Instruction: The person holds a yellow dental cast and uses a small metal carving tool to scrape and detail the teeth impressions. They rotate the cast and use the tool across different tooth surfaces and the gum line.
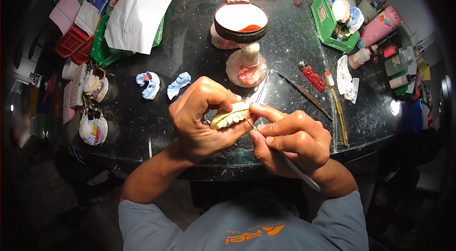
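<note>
My left hand (pixel 199 123) grips a pale yellow dental cast (pixel 228 117) with a row of teeth along its lower side. My right hand (pixel 294 144) holds a slim metal hand tool (pixel 292 165) with its thin tip at the cast's right part, and my right index finger rests by that end. Beyond my hands, a pedestal stand (pixel 246 68) on a pink-stained plaster base carries a round dark-rimmed dish (pixel 241 33) with white material and a red-orange patch. Two blue impression pieces, one (pixel 148 85) with a dark opening and a smaller one (pixel 178 85), lie left of it.
Articulated casts (pixel 93 128) stand at left, behind them papers (pixel 135 13) on a green tray (pixel 99 49). At right lie a red lighter (pixel 314 77), a long dark tool (pixel 306 96), a yellow-handled brush (pixel 340 113), tissue (pixel 348 80), bottles (pixel 359 57) and a green box (pixel 327 28).
</note>
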`<state>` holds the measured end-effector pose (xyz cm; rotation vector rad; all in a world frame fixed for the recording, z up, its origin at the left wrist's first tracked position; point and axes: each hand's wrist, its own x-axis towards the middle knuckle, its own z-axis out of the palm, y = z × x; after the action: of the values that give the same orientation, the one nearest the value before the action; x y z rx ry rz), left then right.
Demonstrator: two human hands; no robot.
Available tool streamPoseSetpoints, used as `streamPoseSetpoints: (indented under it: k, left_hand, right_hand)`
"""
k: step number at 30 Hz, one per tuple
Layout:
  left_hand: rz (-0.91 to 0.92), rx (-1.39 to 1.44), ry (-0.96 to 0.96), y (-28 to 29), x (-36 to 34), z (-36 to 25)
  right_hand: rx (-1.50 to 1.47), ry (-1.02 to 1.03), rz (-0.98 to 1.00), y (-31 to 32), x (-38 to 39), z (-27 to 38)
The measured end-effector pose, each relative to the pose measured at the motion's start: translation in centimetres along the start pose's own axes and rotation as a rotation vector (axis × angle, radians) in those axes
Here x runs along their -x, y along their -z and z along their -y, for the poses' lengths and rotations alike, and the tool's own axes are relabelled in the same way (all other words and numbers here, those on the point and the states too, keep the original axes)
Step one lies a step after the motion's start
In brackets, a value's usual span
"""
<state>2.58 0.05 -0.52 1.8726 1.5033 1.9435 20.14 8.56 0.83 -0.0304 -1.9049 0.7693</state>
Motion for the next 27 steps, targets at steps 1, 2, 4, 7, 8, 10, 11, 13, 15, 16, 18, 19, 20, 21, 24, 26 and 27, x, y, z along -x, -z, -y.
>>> streamPoseSetpoints:
  k: [1,2,4,7,8,10,11,13,15,16,18,19,20,21,24,26,27]
  left_hand:
    - [0.001,0.0,0.004,-0.03,0.01,-0.02]
    - [0.001,0.0,0.004,-0.02,0.06,-0.03]
    - [-0.005,0.029,0.025,-0.02,0.21,-0.02]
    - [-0.001,0.05,0.033,-0.07,0.24,-0.05]
    - [-0.001,0.049,0.033,-0.07,0.2,-0.07]
    - [0.006,0.028,0.02,-0.05,0.1,-0.13]
    - [0.005,0.027,0.02,-0.03,0.1,-0.1]
    - [0.009,0.029,0.014,0.01,0.11,-0.02]
    - [0.009,0.04,0.022,0.06,0.14,-0.14]
    - [0.009,0.051,0.031,0.08,0.14,-0.19]
    - [0.009,0.048,0.023,0.03,0.09,-0.16]
    - [0.008,0.044,0.016,0.0,0.06,-0.14]
    - [0.008,0.043,0.016,0.02,0.04,-0.14]
    - [0.011,0.034,0.012,0.04,0.02,-0.15]
    - [0.009,0.035,0.025,0.06,0.06,-0.31]
    - [0.002,0.049,0.04,0.09,0.06,-0.31]
    - [0.007,0.039,0.025,0.14,0.02,-0.21]
  right_hand:
    - [0.012,0.004,-0.004,-0.01,0.04,-0.04]
    - [0.024,0.008,-0.01,-0.07,0.1,-0.08]
    - [0.013,0.004,-0.024,-0.16,0.19,-0.17]
    - [0.013,0.0,-0.029,-0.09,0.05,0.06]
    - [0.017,0.0,-0.022,-0.08,-0.01,0.14]
    - [0.023,0.004,-0.013,-0.07,-0.05,0.09]
    - [0.027,0.008,-0.004,-0.09,-0.06,0.06]
    - [0.031,0.006,0.041,0.27,-0.04,0.24]
    - [0.036,0.002,0.085,0.26,0.02,0.26]
    - [0.028,-0.001,0.025,0.0,0.12,0.11]
    - [0.023,-0.004,-0.033,-0.09,0.08,-0.02]
    - [0.016,0.006,-0.019,-0.05,0.01,-0.03]
    - [0.007,0.017,-0.005,-0.04,-0.03,-0.05]
    - [0.006,0.017,-0.005,-0.04,-0.05,-0.05]
    - [0.022,0.02,-0.008,0.04,-0.08,0.07]
    - [0.038,-0.004,0.085,0.47,-0.07,0.34]
    - [0.039,-0.004,0.085,0.5,-0.05,0.35]
